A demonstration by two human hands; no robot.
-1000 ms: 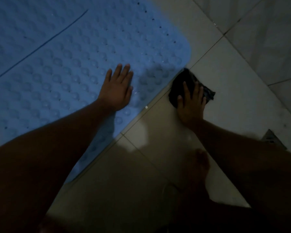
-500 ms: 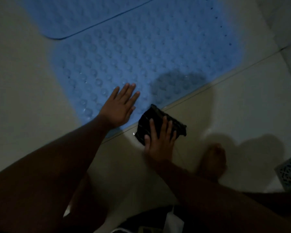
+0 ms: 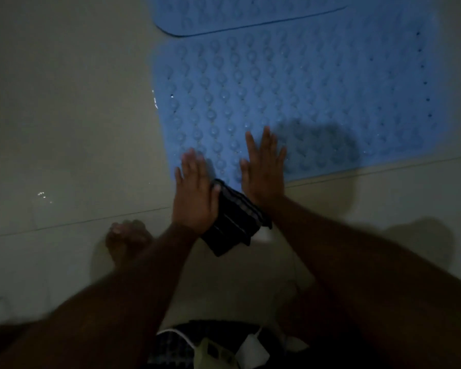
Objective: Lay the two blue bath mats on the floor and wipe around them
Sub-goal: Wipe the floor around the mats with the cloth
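Observation:
One blue studded bath mat (image 3: 317,83) lies flat on the pale tiled floor. The second blue mat (image 3: 237,14) lies at the top of the view, its rounded edge overlapping the first. My right hand (image 3: 264,169) is spread flat on the near edge of the first mat. My left hand (image 3: 194,193) is spread with its fingers on the mat's near left corner. Its thumb side rests over the edge of a dark folded cloth (image 3: 234,222). The cloth lies on the floor between my wrists, and no fingers are curled round it.
My bare foot (image 3: 125,235) stands on the tile left of my left arm. Wet glints (image 3: 41,194) show on the floor to the left. A grout line (image 3: 77,223) runs across the floor. My dark clothing fills the bottom edge.
My right hand left the cloth and moved onto the mat's edge. My left hand slid to the mat's corner beside the cloth. The view swung so that the mat's left end shows.

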